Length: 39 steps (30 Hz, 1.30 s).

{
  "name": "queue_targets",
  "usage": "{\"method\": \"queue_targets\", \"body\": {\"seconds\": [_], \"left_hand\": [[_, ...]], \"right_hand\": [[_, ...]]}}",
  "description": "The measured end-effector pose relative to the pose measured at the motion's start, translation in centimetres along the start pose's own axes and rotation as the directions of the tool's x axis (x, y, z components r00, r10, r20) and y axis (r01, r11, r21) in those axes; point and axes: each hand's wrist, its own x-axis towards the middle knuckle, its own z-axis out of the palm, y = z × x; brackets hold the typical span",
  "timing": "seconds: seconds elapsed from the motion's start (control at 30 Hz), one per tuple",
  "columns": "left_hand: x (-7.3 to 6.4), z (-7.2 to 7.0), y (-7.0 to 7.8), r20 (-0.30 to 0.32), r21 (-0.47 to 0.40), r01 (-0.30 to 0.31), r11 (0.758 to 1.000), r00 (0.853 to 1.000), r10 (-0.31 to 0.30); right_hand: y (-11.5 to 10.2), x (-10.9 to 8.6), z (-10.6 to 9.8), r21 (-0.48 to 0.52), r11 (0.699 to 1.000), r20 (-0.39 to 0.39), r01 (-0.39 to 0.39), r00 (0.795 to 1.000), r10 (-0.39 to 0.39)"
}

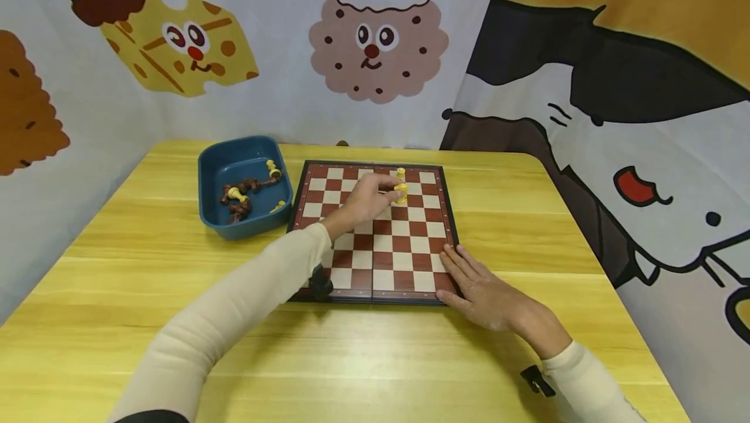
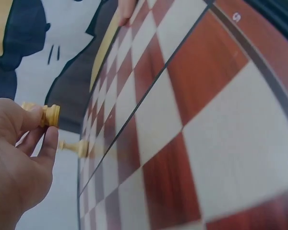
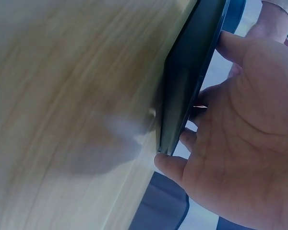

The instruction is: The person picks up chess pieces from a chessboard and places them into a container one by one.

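Yellow chess piece sits pinched in my left hand over the chessboard; my right hand lies flat, fingers straight, at its five-o'clock corner.

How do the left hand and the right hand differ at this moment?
The left hand is over the far part of the chessboard and pinches a yellow piece; the right hand rests at the near right corner and holds nothing. The left hand's fingers are curled; the right hand's fingers lie straight on the board's edge. Both arms wear cream sleeves.
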Motion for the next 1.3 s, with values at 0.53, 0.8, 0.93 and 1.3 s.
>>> {"method": "queue_targets", "body": {"seconds": [0.53, 0.8, 0.93, 1.3], "left_hand": [[-1.2, -4.6, 0.5, -0.122, 0.047, 0.048, 0.998, 0.992, -0.042], [-2.2, -7.4, 0.5, -0.188, 0.050, 0.087, 0.995, 0.979, -0.076], [-2.8, -9.1, -0.3, -0.194, 0.044, 0.083, 0.996, 0.978, -0.073], [-6.3, -16.6, -3.1, -0.290, 0.141, 0.159, 0.977, 0.950, -0.112]], "right_hand": [[0.3, -0.3, 0.0, 0.039, 0.999, -0.004, 0.018, 1.000, -0.018], [-0.3, -0.4, -0.1, 0.051, 0.997, -0.045, 0.054, 0.998, -0.052], [-0.3, -0.1, 0.0, 0.047, 0.998, -0.033, 0.046, 0.998, -0.044], [-0.8, -0.5, -0.6, 0.062, 0.997, -0.052, 0.040, 0.998, -0.037]]}}
